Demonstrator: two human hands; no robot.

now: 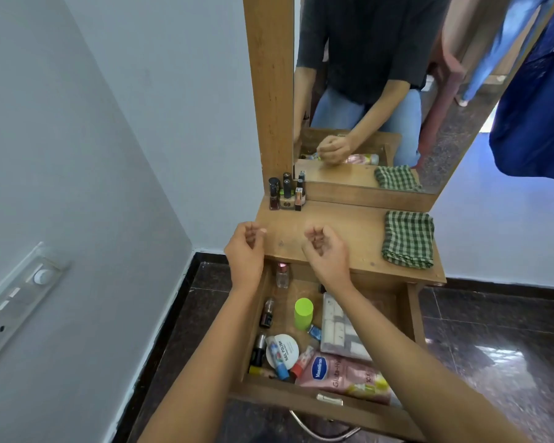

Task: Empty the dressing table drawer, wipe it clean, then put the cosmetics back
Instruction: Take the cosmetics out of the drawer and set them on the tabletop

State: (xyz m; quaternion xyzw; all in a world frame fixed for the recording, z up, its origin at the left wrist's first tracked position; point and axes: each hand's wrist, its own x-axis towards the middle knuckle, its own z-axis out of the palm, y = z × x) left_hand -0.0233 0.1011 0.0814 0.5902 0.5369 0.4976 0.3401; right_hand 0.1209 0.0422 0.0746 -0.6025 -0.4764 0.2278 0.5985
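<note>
Fingers on your left hand and right hand are loosely curled and grip nothing; both hover over the table front edge. The drawer below is pulled out and holds a green-capped bottle, Vaseline tube, round tub, clear pouch and small bottles. On the table: nail polishes back-left, checked cloth right.
</note>
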